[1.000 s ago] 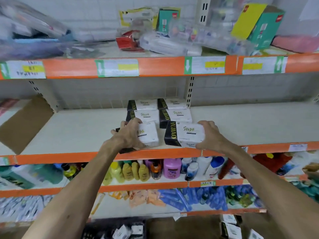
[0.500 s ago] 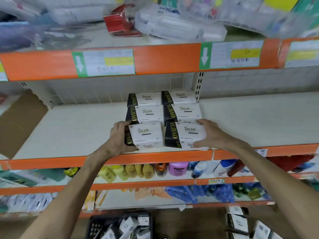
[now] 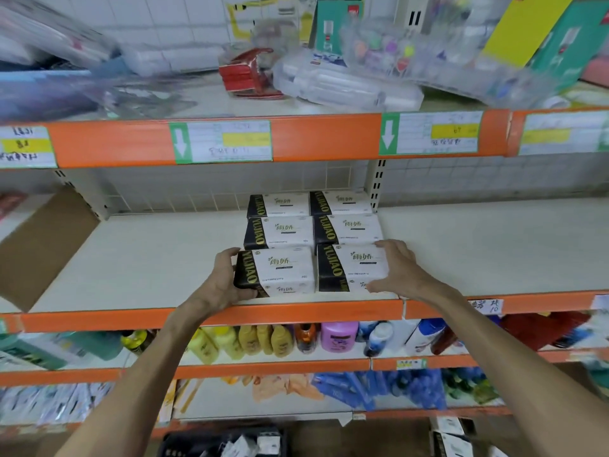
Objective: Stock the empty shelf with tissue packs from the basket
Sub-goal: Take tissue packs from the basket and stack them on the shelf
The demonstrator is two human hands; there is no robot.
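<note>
Tissue packs [image 3: 280, 230]: six on the middle shelf [image 3: 148, 258], two columns by three rows, black ends facing left, white faces up. Rows touch front to back. Columns sit just beside each other with a thin gap. Back row is close to the tiled wall, right next to the slotted upright [image 3: 375, 186].

Hands: your left hand [image 3: 224, 278] holds the front-left pack [image 3: 280, 272], fingers curled over its black end, thumb under the front edge. Your right hand [image 3: 398, 268] holds the front-right pack [image 3: 354, 268], fingers spread along its right end, tips at the back corner, thumb at the front bottom corner. Both front packs lie flat on the shelf, near its orange front lip [image 3: 296, 316].

Rest of that shelf: a brown cardboard sheet [image 3: 43, 245] leans at the far left, well apart from the packs.

Basket [image 3: 184, 445] is at the bottom edge of view, dark and mostly cut off. White packs inside, count unclear.

Shelf above: clear plastic boxes [image 3: 346, 85], a red packet [image 3: 250, 72], green cartons [image 3: 576, 37], all blurred. Price tags with green arrows [image 3: 220, 141] sit on its orange lip.

Shelf below: yellow bottles [image 3: 250, 341], a pink bottle [image 3: 338, 336], white-and-blue bottles [image 3: 379, 338].
</note>
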